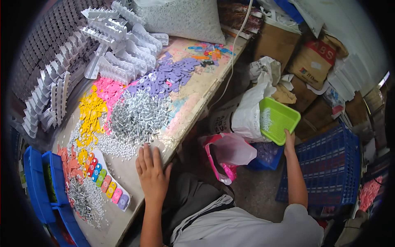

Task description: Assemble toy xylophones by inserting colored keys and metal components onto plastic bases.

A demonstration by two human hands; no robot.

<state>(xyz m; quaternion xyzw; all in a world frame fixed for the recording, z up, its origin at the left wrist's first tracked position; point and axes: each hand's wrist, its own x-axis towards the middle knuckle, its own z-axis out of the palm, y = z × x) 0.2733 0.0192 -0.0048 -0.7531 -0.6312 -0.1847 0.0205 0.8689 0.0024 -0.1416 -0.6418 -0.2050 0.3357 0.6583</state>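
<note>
My right hand grips the rim of a shallow green plastic tray, off to the right of the table. A small heap of pale bits lies along the tray's left side, too small to name. The tray is tilted against the mouth of a white sack. My left hand lies flat on the table's edge, fingers spread and holding nothing. Just beyond its fingertips is a pile of silver screws or pins. Left of it lies a white toy xylophone-like base with coloured bars.
Yellow, pink and purple plates lie in heaps on the table. White bases are stacked behind. Blue bins line the left edge; a pink bag and blue crate stand right.
</note>
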